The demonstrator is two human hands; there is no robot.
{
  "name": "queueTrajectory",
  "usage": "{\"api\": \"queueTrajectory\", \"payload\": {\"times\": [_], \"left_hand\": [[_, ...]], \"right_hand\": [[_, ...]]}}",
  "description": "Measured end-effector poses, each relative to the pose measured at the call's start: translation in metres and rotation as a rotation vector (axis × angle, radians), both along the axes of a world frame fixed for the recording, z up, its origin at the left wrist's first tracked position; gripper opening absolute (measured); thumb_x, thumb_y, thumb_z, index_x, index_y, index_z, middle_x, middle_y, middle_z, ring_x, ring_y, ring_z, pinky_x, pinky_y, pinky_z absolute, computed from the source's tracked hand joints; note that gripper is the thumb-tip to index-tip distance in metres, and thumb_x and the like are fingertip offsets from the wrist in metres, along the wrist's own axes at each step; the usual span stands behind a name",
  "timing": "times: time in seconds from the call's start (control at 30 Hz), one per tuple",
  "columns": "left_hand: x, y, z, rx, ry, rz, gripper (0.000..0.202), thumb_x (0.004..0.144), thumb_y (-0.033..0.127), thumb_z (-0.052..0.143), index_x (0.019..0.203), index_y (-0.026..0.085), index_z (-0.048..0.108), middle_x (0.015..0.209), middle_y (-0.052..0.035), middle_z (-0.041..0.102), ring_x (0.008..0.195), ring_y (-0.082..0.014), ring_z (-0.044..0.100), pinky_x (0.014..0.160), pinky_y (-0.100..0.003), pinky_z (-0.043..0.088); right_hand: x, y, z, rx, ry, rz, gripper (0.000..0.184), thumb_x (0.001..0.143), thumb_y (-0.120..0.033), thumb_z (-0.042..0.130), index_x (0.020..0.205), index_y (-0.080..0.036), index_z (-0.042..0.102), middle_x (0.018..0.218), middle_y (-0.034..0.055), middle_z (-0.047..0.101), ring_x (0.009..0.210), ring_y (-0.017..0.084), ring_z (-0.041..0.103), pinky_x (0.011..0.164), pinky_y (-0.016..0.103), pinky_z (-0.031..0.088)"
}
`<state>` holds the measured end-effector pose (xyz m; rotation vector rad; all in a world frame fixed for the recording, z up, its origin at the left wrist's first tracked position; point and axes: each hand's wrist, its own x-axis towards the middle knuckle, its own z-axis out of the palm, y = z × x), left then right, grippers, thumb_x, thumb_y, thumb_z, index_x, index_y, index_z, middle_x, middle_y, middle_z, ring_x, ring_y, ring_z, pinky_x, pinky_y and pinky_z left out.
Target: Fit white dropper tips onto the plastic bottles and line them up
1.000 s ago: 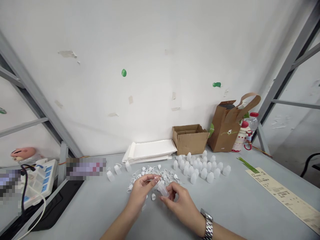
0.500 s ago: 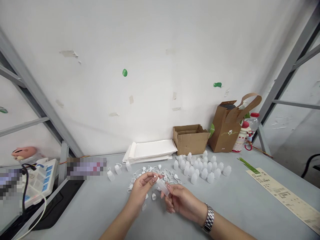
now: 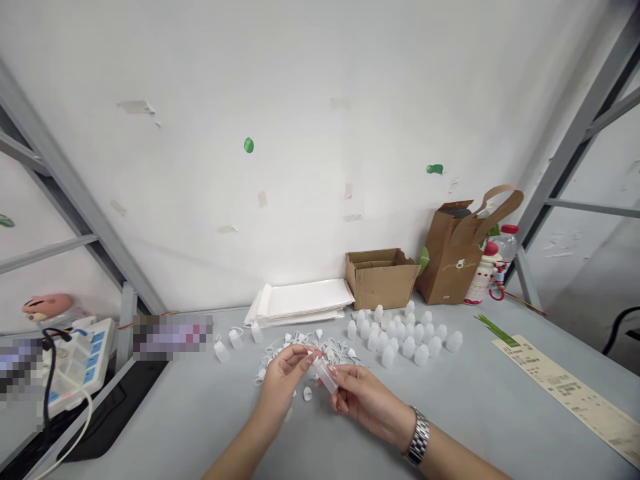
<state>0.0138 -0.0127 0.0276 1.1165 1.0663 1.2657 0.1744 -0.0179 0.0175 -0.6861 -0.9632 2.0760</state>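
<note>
A small frosted plastic bottle (image 3: 327, 377) is held tilted between my two hands over the table. My right hand (image 3: 363, 397), with a metal watch on the wrist, is closed around its side. My left hand (image 3: 286, 375) pinches a white cap (image 3: 316, 360) at the bottle's upper end; whether the cap is fully seated is hidden by the fingers. Behind the hands lies a pile of white caps with thin cords (image 3: 300, 340). One loose white cap (image 3: 307, 393) rests just below them. Several frosted bottles (image 3: 400, 331) stand grouped to the right.
Three capped bottles with cords (image 3: 235, 339) stand on the left. Behind are white sheets or bags (image 3: 305, 300), an open cardboard box (image 3: 383, 287) and a brown paper bag (image 3: 447, 267). A power strip (image 3: 95, 353) sits far left, a printed paper strip (image 3: 565, 387) on the right.
The bottle has turned slightly between my hands and tilts a bit more downward to the right. The fingers of my right hand have curled in closer around it.
</note>
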Motion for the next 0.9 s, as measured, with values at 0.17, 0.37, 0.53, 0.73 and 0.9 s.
{"api": "queueTrajectory", "payload": {"times": [0.17, 0.37, 0.53, 0.73, 0.9], "left_hand": [[-0.0007, 0.0001, 0.0007, -0.012, -0.014, -0.023, 0.022, 0.066, 0.036, 0.069, 0.076, 0.017, 0.064, 0.085, -0.0069, 0.071, 0.076, -0.0192, 0.063, 0.072, -0.03, 0.049], [-0.0011, -0.0002, 0.0021, -0.02, -0.001, -0.113, 0.025, 0.07, 0.038, 0.065, 0.081, 0.016, 0.064, 0.087, -0.0081, 0.071, 0.075, -0.02, 0.064, 0.07, -0.031, 0.048], [0.0015, -0.0035, 0.0047, 0.005, -0.016, -0.142, 0.023, 0.07, 0.037, 0.066, 0.08, 0.017, 0.063, 0.087, -0.0075, 0.071, 0.067, -0.0172, 0.063, 0.068, -0.03, 0.048], [0.0032, -0.0042, 0.006, 0.064, 0.0, -0.025, 0.023, 0.065, 0.038, 0.069, 0.072, 0.017, 0.063, 0.076, -0.0047, 0.07, 0.076, -0.0194, 0.062, 0.07, -0.028, 0.047], [0.0004, -0.0013, 0.0024, 0.052, 0.014, 0.025, 0.023, 0.067, 0.038, 0.068, 0.073, 0.016, 0.063, 0.08, -0.0056, 0.07, 0.071, -0.0172, 0.061, 0.071, -0.027, 0.045]], "right_hand": [[0.0003, 0.0004, -0.0005, 0.01, -0.027, -0.044, 0.03, 0.068, -0.038, 0.072, 0.072, -0.009, 0.066, 0.05, -0.0003, 0.058, 0.042, 0.004, 0.045, 0.049, 0.017, 0.031], [-0.0009, -0.0009, -0.0011, -0.021, 0.012, -0.064, 0.035, 0.063, -0.043, 0.074, 0.068, -0.01, 0.066, 0.049, -0.0022, 0.055, 0.041, 0.005, 0.042, 0.047, 0.019, 0.031], [-0.0018, 0.0001, -0.0034, -0.089, 0.049, -0.017, 0.038, 0.063, -0.045, 0.074, 0.069, -0.008, 0.067, 0.043, -0.0052, 0.047, 0.037, 0.004, 0.036, 0.047, 0.021, 0.033], [-0.001, 0.0018, -0.005, -0.06, 0.074, -0.02, 0.033, 0.068, -0.041, 0.072, 0.072, -0.008, 0.065, 0.052, 0.0004, 0.057, 0.045, 0.006, 0.047, 0.051, 0.02, 0.035], [0.001, 0.0017, -0.0034, 0.011, 0.04, -0.047, 0.026, 0.066, -0.032, 0.076, 0.073, -0.01, 0.064, 0.059, 0.0013, 0.061, 0.049, 0.006, 0.049, 0.052, 0.019, 0.034]]}}
